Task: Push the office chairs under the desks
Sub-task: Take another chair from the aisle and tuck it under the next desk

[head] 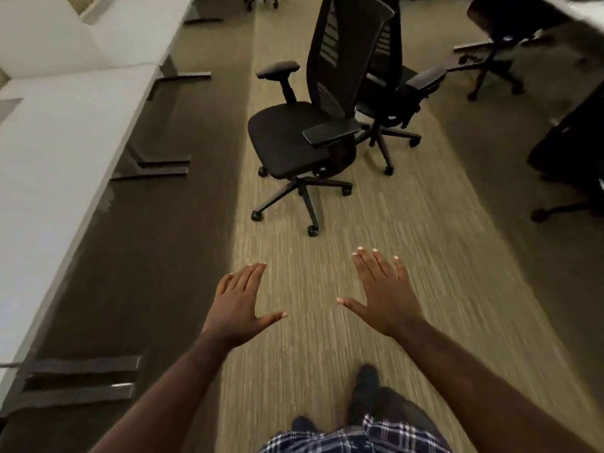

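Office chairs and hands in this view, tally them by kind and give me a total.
Chairs out in the aisle: 2, the near one and the one behind it
Chairs at the right edge, partly cut off: 2
Chair bases at the top edge: 1
Hands: 2, left hand, right hand
Total: 7

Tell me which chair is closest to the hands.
The chair in mid-aisle with its seat facing the left desks. The chair behind it and those along the right edge sit farther off. Both hands are open, touching nothing.
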Motion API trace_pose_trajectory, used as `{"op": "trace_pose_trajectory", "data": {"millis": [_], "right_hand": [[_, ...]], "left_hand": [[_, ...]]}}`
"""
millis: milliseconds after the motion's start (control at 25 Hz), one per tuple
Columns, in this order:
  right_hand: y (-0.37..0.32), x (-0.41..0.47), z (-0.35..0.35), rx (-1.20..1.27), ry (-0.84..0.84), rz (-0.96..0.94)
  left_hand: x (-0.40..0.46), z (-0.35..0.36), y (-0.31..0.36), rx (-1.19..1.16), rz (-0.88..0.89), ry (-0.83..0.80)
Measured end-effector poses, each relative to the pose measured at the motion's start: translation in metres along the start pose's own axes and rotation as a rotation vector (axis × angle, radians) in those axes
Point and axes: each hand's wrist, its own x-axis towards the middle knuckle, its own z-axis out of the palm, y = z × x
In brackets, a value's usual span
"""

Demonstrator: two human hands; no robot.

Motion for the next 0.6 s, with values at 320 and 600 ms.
{"op": "trace_pose_trajectory", "data": {"millis": [320, 600], "right_hand": [[0.161, 0.136, -0.034, 0.05, 0.048, 0.063], [0.29, 0.242, -0.097, -0.059, 0.039, -0.007]], "left_hand": [[0.231, 0.002, 0.062, 0.07, 0.009, 0.038], [0.392, -0.011, 0.132, 0.055, -0.008, 0.095]]}}
